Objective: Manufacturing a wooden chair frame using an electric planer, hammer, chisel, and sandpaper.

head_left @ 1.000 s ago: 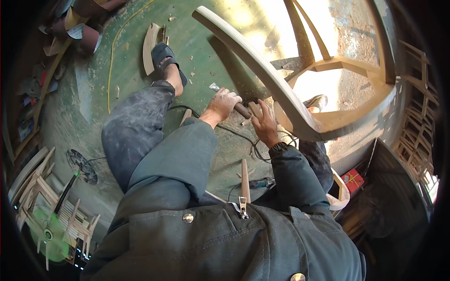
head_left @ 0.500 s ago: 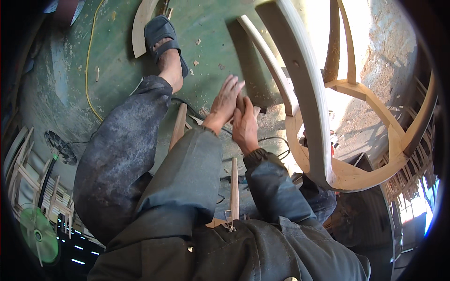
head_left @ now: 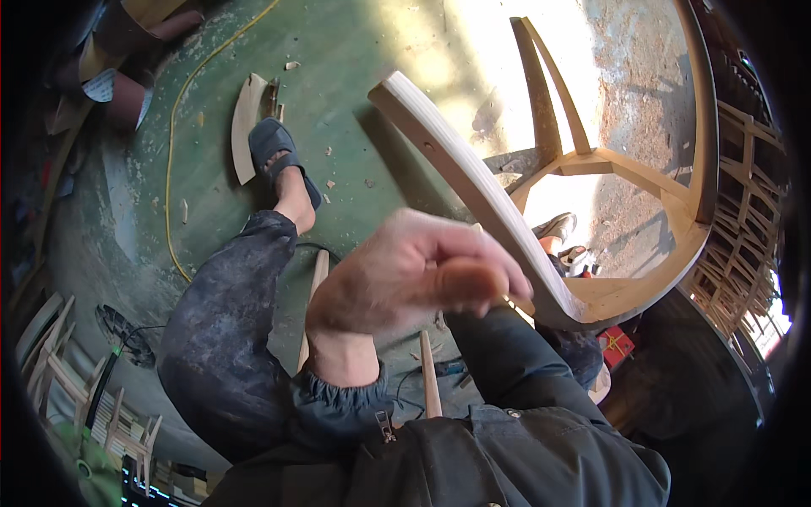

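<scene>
My left hand (head_left: 414, 275) is raised close to the view, smeared by motion. Its fingers are curled, with thumb and fingertips drawn together; whatever they may pinch cannot be made out. The fingertips overlap the curved wooden leg (head_left: 473, 169) of an unfinished chair frame (head_left: 659, 291) in the picture, but contact is unclear. My right sleeve (head_left: 515, 359) reaches up beneath the left hand, which hides the right hand and its fingers. The pale leg has a small round hole in its side and joins a rounded seat ring.
A curved wooden piece (head_left: 247, 127) lies by my sandalled foot (head_left: 274, 148). A yellow cord (head_left: 171, 169) crosses the green floor. Brown sheets (head_left: 127, 38) hang at upper left. Two tapered sticks stand near my lap, one at centre (head_left: 430, 372). Stacked wooden frames (head_left: 748, 186) are at right.
My hands were together low over the floor with a brownish piece between them. The left has risen toward the view and right, covering the right hand. The chair frame sits differently in view.
</scene>
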A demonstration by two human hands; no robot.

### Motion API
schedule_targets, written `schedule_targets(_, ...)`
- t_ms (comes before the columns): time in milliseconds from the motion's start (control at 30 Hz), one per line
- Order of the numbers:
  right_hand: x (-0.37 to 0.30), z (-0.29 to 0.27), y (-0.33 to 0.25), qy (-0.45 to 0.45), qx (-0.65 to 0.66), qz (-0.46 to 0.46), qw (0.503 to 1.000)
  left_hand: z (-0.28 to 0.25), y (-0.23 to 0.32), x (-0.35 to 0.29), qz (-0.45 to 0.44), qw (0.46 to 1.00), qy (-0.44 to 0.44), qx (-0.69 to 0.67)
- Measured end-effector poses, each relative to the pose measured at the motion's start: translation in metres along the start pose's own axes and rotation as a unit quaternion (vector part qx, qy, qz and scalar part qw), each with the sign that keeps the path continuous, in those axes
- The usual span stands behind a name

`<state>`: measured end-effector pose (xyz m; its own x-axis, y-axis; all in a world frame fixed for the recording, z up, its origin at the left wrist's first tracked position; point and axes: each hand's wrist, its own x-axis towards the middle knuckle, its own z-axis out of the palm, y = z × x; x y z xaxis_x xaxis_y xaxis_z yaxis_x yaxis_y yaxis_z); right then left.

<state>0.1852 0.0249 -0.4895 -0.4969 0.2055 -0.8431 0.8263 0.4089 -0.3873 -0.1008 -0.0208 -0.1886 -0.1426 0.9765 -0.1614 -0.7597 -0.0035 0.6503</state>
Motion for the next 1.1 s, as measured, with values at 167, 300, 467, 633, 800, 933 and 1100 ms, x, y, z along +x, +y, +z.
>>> schedule_targets(167, -0.007, -0.005, -0.053, 0.025, 0.033, -0.038, 0.998, 0.052, 0.034, 0.001, 0.384, 0.914, -0.114, -0.067)
schedule_targets(300, -0.011, -0.019, -0.041, 0.021, 0.058, -0.029, 0.998, 0.073, 0.002, -0.016, 0.399, 0.895, -0.143, -0.14)
schedule_targets(467, -0.008, -0.042, 0.017, 0.019, 0.01, -0.049, 0.999, 0.033, -0.026, 0.02, 0.419, 0.837, -0.291, -0.195)
schedule_targets(633, -0.002, -0.067, -0.032, 0.05, 0.112, 0.006, 0.992, 0.03, -0.024, 0.018, 0.379, 0.806, -0.367, -0.268)
schedule_targets(800, -0.007, -0.099, -0.04, 0.107, 0.056, -0.21, 0.97, -0.055, -0.155, 0.011, 0.084, 0.902, 0.174, -0.385)
schedule_targets(933, 0.02, -0.047, -0.068, 0.167, 0.106, -0.049, 0.979, -0.101, -0.27, -0.016, -0.093, 0.81, 0.578, -0.034)
schedule_targets(1100, 0.035, -0.051, -0.06, 0.161, 0.121, -0.087, 0.976, -0.098, -0.313, 0.001, -0.147, 0.781, 0.602, -0.079)
